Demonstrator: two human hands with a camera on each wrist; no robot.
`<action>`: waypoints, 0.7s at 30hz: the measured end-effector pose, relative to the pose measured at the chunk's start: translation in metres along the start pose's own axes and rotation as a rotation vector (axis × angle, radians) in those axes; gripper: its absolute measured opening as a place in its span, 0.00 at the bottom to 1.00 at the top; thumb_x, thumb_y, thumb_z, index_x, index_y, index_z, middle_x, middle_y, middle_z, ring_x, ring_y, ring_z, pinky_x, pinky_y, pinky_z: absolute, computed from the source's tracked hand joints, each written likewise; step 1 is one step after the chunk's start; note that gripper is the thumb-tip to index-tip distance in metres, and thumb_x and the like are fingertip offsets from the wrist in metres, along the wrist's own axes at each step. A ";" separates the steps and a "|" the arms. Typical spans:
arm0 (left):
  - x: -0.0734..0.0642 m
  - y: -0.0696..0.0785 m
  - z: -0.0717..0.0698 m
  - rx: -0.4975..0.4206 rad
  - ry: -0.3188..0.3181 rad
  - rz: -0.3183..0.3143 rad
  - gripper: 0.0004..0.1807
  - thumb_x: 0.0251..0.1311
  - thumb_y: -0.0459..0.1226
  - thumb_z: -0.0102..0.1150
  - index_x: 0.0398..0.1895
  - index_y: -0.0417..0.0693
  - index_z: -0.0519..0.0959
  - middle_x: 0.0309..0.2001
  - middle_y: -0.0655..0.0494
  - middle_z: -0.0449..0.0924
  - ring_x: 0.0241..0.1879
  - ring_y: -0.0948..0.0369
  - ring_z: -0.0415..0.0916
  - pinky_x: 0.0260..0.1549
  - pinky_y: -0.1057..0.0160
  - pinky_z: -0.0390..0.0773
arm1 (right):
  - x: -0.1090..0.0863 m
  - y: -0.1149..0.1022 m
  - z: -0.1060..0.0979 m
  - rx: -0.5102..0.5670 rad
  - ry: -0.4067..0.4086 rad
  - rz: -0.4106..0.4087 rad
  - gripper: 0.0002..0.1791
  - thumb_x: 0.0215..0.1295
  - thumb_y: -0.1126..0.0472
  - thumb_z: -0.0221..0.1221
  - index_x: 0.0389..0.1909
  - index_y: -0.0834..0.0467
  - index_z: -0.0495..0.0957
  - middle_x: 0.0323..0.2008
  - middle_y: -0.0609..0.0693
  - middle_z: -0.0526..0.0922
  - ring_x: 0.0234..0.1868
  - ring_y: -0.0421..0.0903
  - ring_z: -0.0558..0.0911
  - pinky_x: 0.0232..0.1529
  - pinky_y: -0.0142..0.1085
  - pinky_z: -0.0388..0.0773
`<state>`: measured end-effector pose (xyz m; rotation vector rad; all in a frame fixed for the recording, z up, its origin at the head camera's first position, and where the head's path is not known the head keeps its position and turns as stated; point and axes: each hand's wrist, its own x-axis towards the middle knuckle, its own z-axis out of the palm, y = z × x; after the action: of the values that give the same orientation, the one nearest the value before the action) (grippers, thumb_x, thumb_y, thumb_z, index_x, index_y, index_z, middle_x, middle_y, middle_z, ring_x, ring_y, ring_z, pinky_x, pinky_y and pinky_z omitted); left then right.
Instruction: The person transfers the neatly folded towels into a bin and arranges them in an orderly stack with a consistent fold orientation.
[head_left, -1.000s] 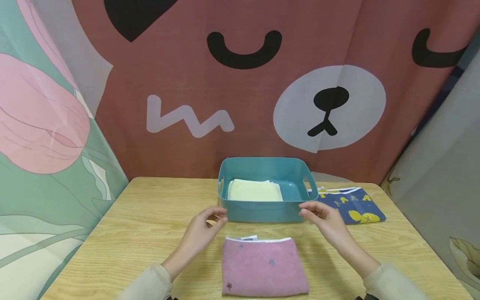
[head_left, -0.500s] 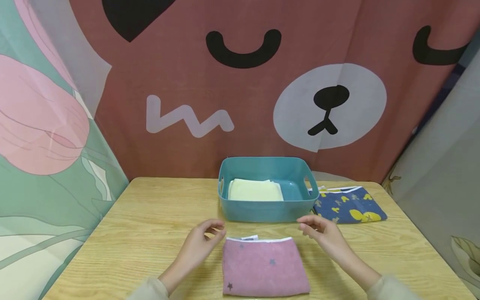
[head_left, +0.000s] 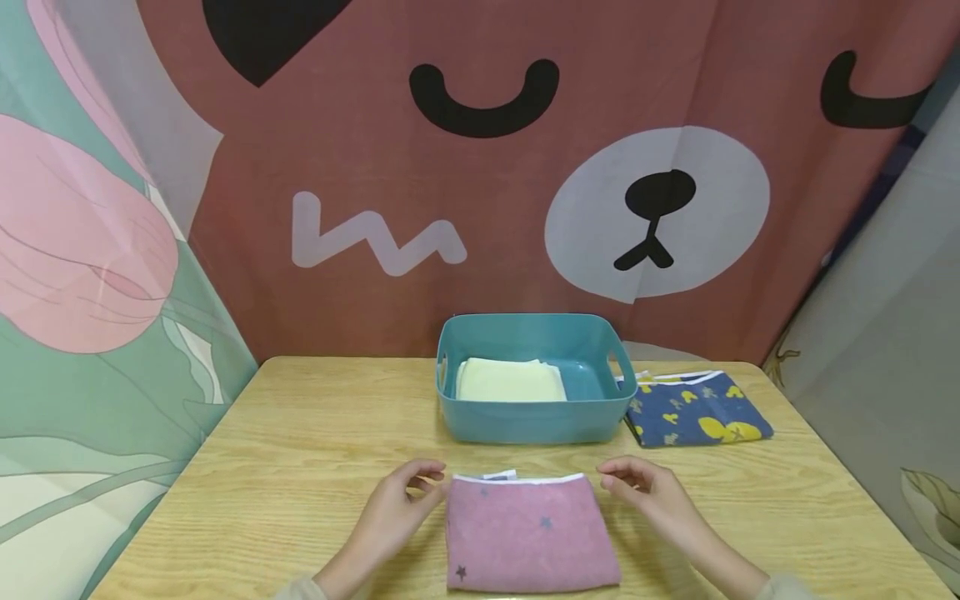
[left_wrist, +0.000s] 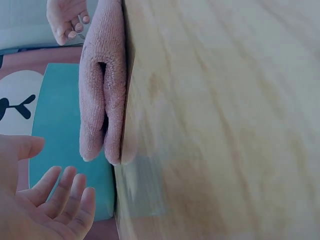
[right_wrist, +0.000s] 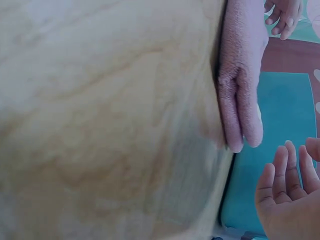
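Note:
A folded pink towel with star prints and a white edge lies flat on the table, close to the person. Beside its far left corner is the left hand, fingers loosely bent and holding nothing. The right hand hovers off the far right corner in a similar pose, also holding nothing. Both wrist views show the towel's thick folded layers from the side, with the left hand and the right hand apart from it, fingers spread.
Behind the towel stands a teal bin with handle holes, holding a folded pale yellow cloth. A folded blue towel with yellow prints lies to the bin's right. The wooden table meets a patterned curtain at the back.
Both hands have come back from near the bin toward the person and now flank the far corners of the pink towel. The towels and bin stay where they were.

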<state>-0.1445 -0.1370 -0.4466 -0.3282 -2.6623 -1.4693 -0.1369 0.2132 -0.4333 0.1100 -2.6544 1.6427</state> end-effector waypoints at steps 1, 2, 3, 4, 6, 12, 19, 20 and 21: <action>-0.001 -0.001 0.000 0.000 -0.003 -0.001 0.16 0.61 0.39 0.67 0.49 0.42 0.82 0.42 0.57 0.83 0.41 0.58 0.78 0.37 0.66 0.78 | -0.001 0.001 0.000 -0.009 -0.002 0.008 0.10 0.66 0.65 0.62 0.46 0.65 0.82 0.42 0.57 0.85 0.36 0.41 0.80 0.38 0.33 0.78; -0.001 -0.001 0.000 0.000 -0.007 -0.001 0.16 0.60 0.39 0.67 0.49 0.42 0.82 0.42 0.56 0.83 0.41 0.58 0.78 0.38 0.66 0.78 | -0.002 0.002 0.000 -0.014 -0.004 0.016 0.10 0.66 0.65 0.62 0.46 0.65 0.82 0.42 0.56 0.85 0.36 0.40 0.80 0.38 0.32 0.78; -0.002 -0.001 0.001 0.001 -0.012 -0.001 0.16 0.60 0.39 0.67 0.49 0.42 0.82 0.42 0.56 0.83 0.41 0.58 0.78 0.38 0.66 0.78 | -0.002 0.003 0.001 -0.020 -0.007 0.020 0.10 0.66 0.65 0.62 0.46 0.65 0.82 0.42 0.56 0.85 0.36 0.40 0.80 0.38 0.32 0.77; -0.003 -0.002 0.001 0.003 -0.018 -0.002 0.16 0.60 0.40 0.67 0.49 0.42 0.82 0.42 0.56 0.82 0.41 0.58 0.78 0.38 0.66 0.78 | -0.003 0.004 0.001 -0.022 -0.011 0.022 0.11 0.66 0.65 0.62 0.46 0.65 0.82 0.42 0.56 0.85 0.36 0.41 0.80 0.38 0.32 0.77; -0.005 -0.003 0.001 0.006 -0.032 -0.006 0.16 0.60 0.39 0.67 0.49 0.42 0.81 0.42 0.56 0.82 0.41 0.59 0.78 0.37 0.67 0.78 | -0.004 0.006 0.001 -0.026 -0.016 0.021 0.11 0.66 0.65 0.62 0.46 0.65 0.82 0.42 0.56 0.85 0.36 0.40 0.80 0.37 0.32 0.77; -0.011 -0.006 0.003 0.007 -0.084 -0.006 0.18 0.58 0.38 0.68 0.50 0.40 0.81 0.41 0.56 0.82 0.38 0.63 0.78 0.36 0.68 0.78 | -0.010 0.011 0.001 -0.030 -0.042 -0.016 0.11 0.66 0.64 0.62 0.46 0.66 0.81 0.38 0.54 0.84 0.34 0.39 0.79 0.34 0.32 0.77; -0.015 -0.010 0.005 0.005 -0.117 0.001 0.20 0.59 0.41 0.69 0.50 0.39 0.80 0.40 0.56 0.82 0.35 0.66 0.77 0.35 0.67 0.78 | -0.016 0.013 0.006 0.056 -0.073 0.079 0.14 0.65 0.64 0.63 0.48 0.68 0.80 0.36 0.55 0.83 0.32 0.43 0.78 0.32 0.34 0.77; -0.016 -0.011 0.005 0.003 -0.121 -0.002 0.20 0.59 0.42 0.69 0.50 0.39 0.80 0.41 0.56 0.82 0.35 0.66 0.77 0.35 0.67 0.78 | -0.017 0.013 0.007 0.062 -0.074 0.095 0.14 0.65 0.64 0.63 0.48 0.68 0.80 0.36 0.54 0.82 0.33 0.43 0.78 0.32 0.34 0.77; -0.017 -0.011 0.005 -0.002 -0.125 -0.005 0.21 0.59 0.42 0.69 0.50 0.39 0.80 0.41 0.56 0.82 0.35 0.66 0.77 0.35 0.67 0.78 | -0.018 0.013 0.007 0.072 -0.074 0.118 0.15 0.65 0.63 0.63 0.48 0.68 0.80 0.36 0.54 0.82 0.33 0.44 0.78 0.32 0.34 0.76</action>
<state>-0.1307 -0.1410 -0.4615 -0.4271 -2.7599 -1.5002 -0.1197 0.2133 -0.4490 0.0153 -2.7043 1.8035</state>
